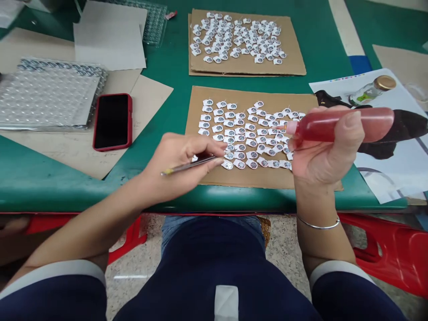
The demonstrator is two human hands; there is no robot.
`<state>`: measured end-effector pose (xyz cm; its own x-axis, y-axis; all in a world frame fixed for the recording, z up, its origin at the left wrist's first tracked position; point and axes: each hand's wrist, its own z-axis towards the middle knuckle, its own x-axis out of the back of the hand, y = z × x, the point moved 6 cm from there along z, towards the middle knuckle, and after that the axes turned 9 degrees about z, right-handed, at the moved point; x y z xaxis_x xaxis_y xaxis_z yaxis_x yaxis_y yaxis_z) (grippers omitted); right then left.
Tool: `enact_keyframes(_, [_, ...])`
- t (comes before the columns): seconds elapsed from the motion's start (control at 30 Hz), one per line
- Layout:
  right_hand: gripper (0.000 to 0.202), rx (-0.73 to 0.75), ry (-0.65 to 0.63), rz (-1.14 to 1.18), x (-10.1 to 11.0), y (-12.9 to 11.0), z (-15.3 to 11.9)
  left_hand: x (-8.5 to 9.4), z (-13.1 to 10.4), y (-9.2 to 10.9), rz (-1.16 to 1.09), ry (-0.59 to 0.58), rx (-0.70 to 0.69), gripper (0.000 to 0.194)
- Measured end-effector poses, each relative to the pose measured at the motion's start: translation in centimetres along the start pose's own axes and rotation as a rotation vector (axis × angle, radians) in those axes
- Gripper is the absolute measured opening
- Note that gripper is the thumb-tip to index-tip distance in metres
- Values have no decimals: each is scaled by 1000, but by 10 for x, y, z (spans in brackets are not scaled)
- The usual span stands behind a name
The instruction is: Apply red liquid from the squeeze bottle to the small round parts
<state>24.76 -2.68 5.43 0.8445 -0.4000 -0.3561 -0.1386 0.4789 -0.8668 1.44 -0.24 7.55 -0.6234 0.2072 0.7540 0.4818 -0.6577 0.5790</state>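
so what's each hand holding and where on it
Left hand pinches tweezers near their tip end. Right hand grips a red bottle around its front part, just behind the nozzle.

A red squeeze bottle (337, 125) lies sideways, nozzle pointing left above rows of small round silver-and-white parts (245, 133) laid out on the near cardboard sheet (195, 133). A slim tweezer-like tool (189, 166) slants down towards the front row.

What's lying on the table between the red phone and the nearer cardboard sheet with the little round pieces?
In the head view, between the red phone and the nearer cardboard sheet lies a corner of tan paper, then bare green table.
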Motion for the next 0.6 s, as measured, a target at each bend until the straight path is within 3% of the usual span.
enact_keyframes(0.1, [30,-67,-16,2,-17,8,-1,-16,-19,-6,91,8,22,8])
enact_keyframes(0.23, [34,-128,-15,84,-31,25,-14,-33,-36,-9,120,114,-105,10])
enact_keyframes(0.43, [25,17,-36,-8,-33,34,-27,-47,-41,-13,11,124,-183,17])
enact_keyframes(0.6, [24,24,-105,-195,-34,36,-29,-53,-43,-17,-36,124,-201,21])
